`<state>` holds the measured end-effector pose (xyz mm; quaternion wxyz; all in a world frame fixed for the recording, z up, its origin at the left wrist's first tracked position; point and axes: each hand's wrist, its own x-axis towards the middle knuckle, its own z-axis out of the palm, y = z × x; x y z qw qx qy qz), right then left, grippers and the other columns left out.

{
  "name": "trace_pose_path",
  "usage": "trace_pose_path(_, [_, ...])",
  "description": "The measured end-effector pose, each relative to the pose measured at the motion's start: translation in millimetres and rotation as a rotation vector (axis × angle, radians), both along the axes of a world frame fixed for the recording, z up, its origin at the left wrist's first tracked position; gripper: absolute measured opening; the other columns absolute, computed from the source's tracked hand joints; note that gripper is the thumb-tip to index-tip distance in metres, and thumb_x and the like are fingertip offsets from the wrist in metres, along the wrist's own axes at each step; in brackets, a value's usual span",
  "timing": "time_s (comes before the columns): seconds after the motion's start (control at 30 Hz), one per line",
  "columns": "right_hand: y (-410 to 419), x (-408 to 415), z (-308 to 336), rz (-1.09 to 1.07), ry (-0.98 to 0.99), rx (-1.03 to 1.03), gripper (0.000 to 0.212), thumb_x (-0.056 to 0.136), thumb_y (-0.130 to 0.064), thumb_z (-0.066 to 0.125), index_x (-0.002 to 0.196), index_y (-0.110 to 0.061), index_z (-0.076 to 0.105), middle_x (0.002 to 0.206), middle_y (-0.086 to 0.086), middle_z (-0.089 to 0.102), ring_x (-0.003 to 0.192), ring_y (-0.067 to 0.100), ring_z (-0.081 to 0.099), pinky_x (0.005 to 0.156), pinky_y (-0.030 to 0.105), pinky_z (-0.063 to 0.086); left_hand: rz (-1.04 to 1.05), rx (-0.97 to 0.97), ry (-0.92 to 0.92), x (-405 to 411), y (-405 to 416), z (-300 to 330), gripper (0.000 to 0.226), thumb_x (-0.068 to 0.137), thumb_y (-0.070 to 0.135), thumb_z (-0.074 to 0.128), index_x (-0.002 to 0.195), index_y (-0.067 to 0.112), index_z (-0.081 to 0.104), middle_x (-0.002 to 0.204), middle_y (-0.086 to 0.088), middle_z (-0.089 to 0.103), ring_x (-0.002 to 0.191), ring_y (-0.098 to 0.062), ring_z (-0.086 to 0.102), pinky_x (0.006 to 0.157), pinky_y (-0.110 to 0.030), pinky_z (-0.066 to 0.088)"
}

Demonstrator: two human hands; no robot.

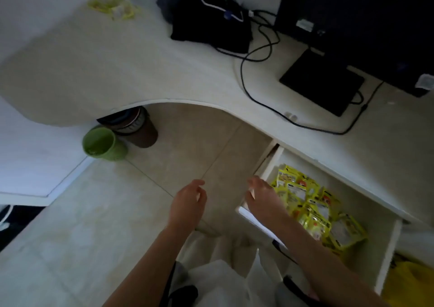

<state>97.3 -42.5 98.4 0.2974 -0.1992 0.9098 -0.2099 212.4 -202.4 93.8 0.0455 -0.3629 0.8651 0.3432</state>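
Note:
A white drawer (267, 163) stands pulled out from under the curved desk (117, 71) at the lower right. Several yellow packets (312, 210) lie inside it. My right hand (263, 196) reaches over the drawer's left front corner with fingers relaxed, holding nothing; whether it touches the rim is unclear. My left hand (187, 203) hovers above the tiled floor to the left of the drawer, fingers loosely curled and empty.
A green bin (101, 145) and a brown bin (138, 128) stand on the floor under the desk edge. On the desk sit a black bag (209, 22), a monitor (357, 17), cables (258, 55) and yellow wrappers (110, 6). A yellow bag (408, 283) lies at the lower right.

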Motion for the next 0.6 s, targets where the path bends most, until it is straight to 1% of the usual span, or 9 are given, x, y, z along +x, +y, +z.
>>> trace_pose_path(0.07, [-30.9,6.5,1.0,0.095,0.017,-0.012,0.036,0.089,-0.032,0.039,0.118,-0.012,0.048,0.111,0.011,0.059,0.101,0.032,0.061,0.084,0.042,0.051,0.025,-0.035,-0.004,12.3,-23.6,1.4,0.028,0.097,0.024,0.049,0.123,0.025,0.058,0.111,0.002,0.069,0.099,-0.012,0.064,0.082,-0.022,0.047])
trace_pose_path(0.2, [-91.3,12.5,2.3,0.163,0.011,-0.021,0.031,0.093,-0.023,0.044,0.123,-0.015,0.047,0.115,0.008,0.057,0.103,0.027,0.058,0.081,0.036,0.049,0.089,-0.117,0.001,26.9,-79.9,6.2,0.028,0.098,0.027,0.048,0.124,0.026,0.056,0.113,0.004,0.067,0.1,-0.009,0.062,0.085,-0.021,0.046])
trace_pose_path(0.37, [-183.6,10.3,4.1,0.227,0.039,-0.07,0.034,0.095,-0.019,0.045,0.128,-0.011,0.047,0.119,0.011,0.057,0.107,0.026,0.056,0.088,0.036,0.048,0.189,-0.163,0.036,29.1,-177.4,11.0,0.027,0.096,0.027,0.05,0.121,0.025,0.057,0.107,0.004,0.067,0.1,-0.015,0.062,0.082,-0.028,0.05])
trace_pose_path(0.5, [-250.0,1.9,5.1,0.248,0.078,-0.073,0.035,0.094,-0.019,0.048,0.127,-0.008,0.05,0.12,0.012,0.059,0.108,0.027,0.057,0.092,0.035,0.045,0.189,-0.172,0.044,27.1,-241.8,10.7,0.026,0.095,0.026,0.051,0.12,0.024,0.058,0.102,0.005,0.067,0.096,-0.013,0.062,0.08,-0.027,0.049])
trace_pose_path(0.6, [-292.9,-9.1,6.2,0.233,0.076,-0.09,0.037,0.091,-0.022,0.045,0.123,-0.006,0.054,0.115,0.015,0.062,0.105,0.031,0.059,0.091,0.036,0.046,0.191,-0.179,0.045,18.4,-281.0,9.9,0.026,0.095,0.026,0.051,0.12,0.023,0.058,0.1,0.006,0.066,0.095,-0.012,0.062,0.078,-0.025,0.049])
